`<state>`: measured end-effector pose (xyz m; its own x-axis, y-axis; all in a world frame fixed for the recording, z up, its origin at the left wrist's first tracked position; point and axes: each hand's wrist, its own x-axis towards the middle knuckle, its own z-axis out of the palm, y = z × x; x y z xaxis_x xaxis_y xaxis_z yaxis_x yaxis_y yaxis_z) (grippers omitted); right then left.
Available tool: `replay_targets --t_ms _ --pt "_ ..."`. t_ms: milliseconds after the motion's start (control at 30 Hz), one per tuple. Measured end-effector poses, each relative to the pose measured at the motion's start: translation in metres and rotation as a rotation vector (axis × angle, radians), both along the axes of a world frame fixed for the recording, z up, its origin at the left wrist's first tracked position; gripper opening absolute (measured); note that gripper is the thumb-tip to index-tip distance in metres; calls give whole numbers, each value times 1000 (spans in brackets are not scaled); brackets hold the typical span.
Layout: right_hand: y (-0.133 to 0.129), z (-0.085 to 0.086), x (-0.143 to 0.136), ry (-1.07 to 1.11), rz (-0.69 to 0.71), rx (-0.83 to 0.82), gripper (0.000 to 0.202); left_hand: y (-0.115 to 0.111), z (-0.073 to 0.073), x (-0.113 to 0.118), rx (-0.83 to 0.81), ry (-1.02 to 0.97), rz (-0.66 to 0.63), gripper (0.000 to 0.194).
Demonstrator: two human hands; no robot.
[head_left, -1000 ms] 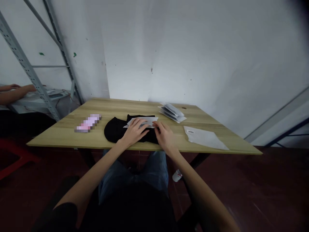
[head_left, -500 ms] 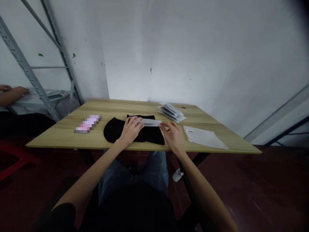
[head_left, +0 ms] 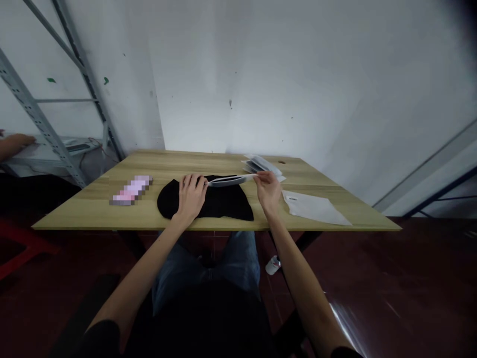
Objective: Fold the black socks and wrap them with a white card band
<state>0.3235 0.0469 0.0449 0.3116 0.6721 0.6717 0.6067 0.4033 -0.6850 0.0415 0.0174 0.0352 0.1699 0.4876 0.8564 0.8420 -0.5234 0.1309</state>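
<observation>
A black piece of cloth [head_left: 227,203] lies flat on the wooden table in front of me, rounded at its left end. Above its far edge, a pale translucent plastic bag [head_left: 233,180] is stretched between my hands, its mouth parted along a dark slit. My left hand [head_left: 192,198] grips the bag's left end between thumb and fingers and rests over the cloth. At the other end, my right hand [head_left: 268,191] pinches the bag's corner, just right of the cloth.
Several pale bags [head_left: 263,164] are stacked at the back. A labelled pale bag [head_left: 316,208] lies on the right, a blurred-out pink object [head_left: 131,190] on the left. Beyond the metal rack [head_left: 48,124], another person's hand [head_left: 18,143] shows. A white bottle [head_left: 273,265] stands below the table [head_left: 93,214].
My right hand has lifted and moved slightly away from me. The bag, flat over the cloth before, is now raised with its mouth spread. My left hand has shifted a little left.
</observation>
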Motion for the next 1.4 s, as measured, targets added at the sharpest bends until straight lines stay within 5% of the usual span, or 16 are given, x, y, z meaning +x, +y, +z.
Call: replay_targets --t_ms 167,333,567,667,833,1000,1133,1267,1400 --pt "-22 -2 -32 -185 -90 76 26 0 -6 2 -95 -94 -127 19" --pt "-44 -7 -56 -433 28 119 28 -1 -12 3 -225 -96 -252 22" --pt "-41 15 -44 -637 37 31 24 -1 -12 1 -234 -85 -328 15" --pt "-41 23 -40 -875 121 -71 45 -1 -12 2 -183 -59 -358 14" --pt "-40 15 -54 -1028 138 -93 50 -4 -10 2 -124 -7 -406 17" --pt "-37 7 -67 -891 105 -29 31 -5 -10 1 -116 -50 -375 21" --pt "-36 20 -58 -623 183 29 31 -1 -11 0 -115 -74 -301 26" --pt "-33 42 -36 -138 342 49 28 4 -14 -4 -103 -249 -158 20" --pt "-27 55 -15 454 532 -167 26 6 -14 -12 -74 -507 40 21"
